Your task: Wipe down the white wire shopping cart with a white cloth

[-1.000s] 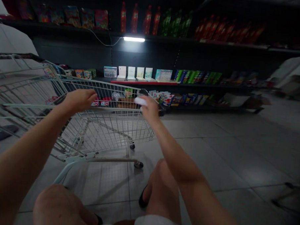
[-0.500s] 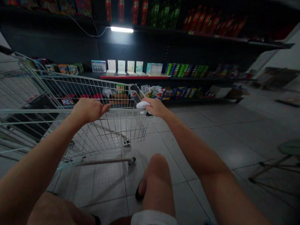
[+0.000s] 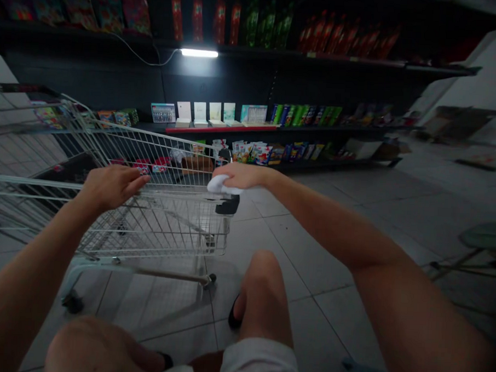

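Closes the left grip [image 3: 110, 186] over the handle bar [image 3: 174, 189] of a wire shopping cart [image 3: 159, 231], fingers curled across the top of the bar. Clamps the right grip [image 3: 242, 176] on a white cloth [image 3: 219, 187] (bunched, mostly covered by the fingers) and presses it onto the right end of the same bar, just above the black end cap [image 3: 227, 206].

Shows through the cart's mesh only the tiled floor [image 3: 320, 233] and the lower frame with its wheels. Places the cart between a bare knee [image 3: 263, 274] and the dark shelves [image 3: 278, 58].

Carries on the top shelf red bottles [image 3: 197, 14] and green bottles [image 3: 265, 22], upright in rows, with bright packets [image 3: 107, 12] to their left. Carries lower down small pale boxes [image 3: 206, 112] and green packs [image 3: 304, 115] side by side, then more packets on the bottom row (labels too blurred to read). Glows from a strip lamp [image 3: 199, 53] under the top shelf.

Cuts off a second wire cart [image 3: 12, 137] at the left edge, contents impossible to tell apart from the shelf goods behind the mesh. Leaves a dark-legged shape [image 3: 479, 245] at the right edge too dim to identify.
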### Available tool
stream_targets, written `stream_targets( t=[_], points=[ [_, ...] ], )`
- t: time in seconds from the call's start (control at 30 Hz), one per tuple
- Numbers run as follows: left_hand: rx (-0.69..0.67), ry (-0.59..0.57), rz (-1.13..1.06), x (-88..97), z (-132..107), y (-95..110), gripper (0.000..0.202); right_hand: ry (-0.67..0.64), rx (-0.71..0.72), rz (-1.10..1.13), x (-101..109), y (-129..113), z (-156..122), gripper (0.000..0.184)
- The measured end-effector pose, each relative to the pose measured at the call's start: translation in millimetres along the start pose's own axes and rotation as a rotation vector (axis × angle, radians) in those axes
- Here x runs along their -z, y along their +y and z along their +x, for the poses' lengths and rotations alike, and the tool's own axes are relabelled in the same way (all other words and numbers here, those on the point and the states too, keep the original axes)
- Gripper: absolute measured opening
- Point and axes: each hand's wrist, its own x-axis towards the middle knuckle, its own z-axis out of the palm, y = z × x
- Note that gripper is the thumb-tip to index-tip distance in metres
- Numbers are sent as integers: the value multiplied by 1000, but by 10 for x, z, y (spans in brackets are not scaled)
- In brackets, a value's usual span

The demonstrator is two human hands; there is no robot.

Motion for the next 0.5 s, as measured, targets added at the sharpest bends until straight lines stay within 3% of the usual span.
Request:
stream_targets(
  t=[0.13,0.2,0.27,0.37,0.43,0.5],
  points=[
    [-318,282,-216,-29,-83,626,93,-301,9,-196,-213,-481,380,26],
    [-388,299,-243,-82,-113,901,109,-358,-47,-138,-243,-651,507,21],
    [-305,249,-241,-135,-148,1010,117,-352,-105,-6,-143,-716,546,15],
    [-151,137,-224,-155,-215,902,119,-234,-32,250,152,-638,469,22],
    [-143,19,-204,-118,-256,773,111,-4,67,380,246,-534,388,32],
    [-171,-103,-161,-67,-282,681,92,301,129,412,99,-464,326,39]
  ],
)
